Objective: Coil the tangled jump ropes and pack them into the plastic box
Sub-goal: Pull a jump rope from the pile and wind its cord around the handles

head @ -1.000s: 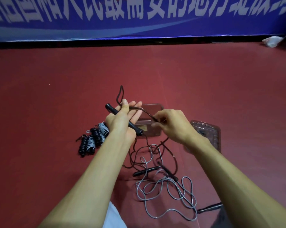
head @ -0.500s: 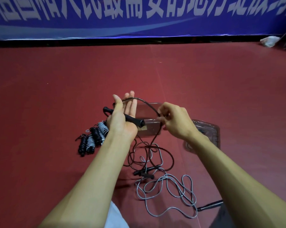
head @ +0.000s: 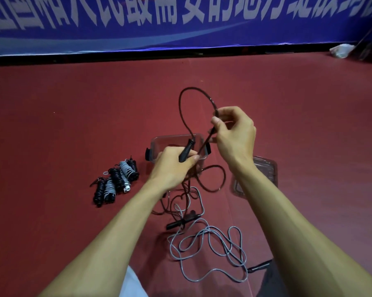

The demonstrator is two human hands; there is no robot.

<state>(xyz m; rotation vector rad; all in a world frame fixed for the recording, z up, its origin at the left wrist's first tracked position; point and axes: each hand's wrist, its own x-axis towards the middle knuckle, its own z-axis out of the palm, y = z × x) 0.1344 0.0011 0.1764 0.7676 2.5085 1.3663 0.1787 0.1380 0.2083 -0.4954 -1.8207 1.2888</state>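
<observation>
Coiled ropes lay bundled on the floor at your left. Your left hand had its fingers clamped round a black handle, in front of the box. The dark rope looped up to your right hand, fingers pinching it (the lid lay further right). A grey rope sprawled loose between your forearms.

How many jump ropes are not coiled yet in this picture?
2. The dark rope is held between the left hand and right hand, near the plastic box. The grey rope lies loose on the floor, lower in the picture. The tangle may hide another.
</observation>
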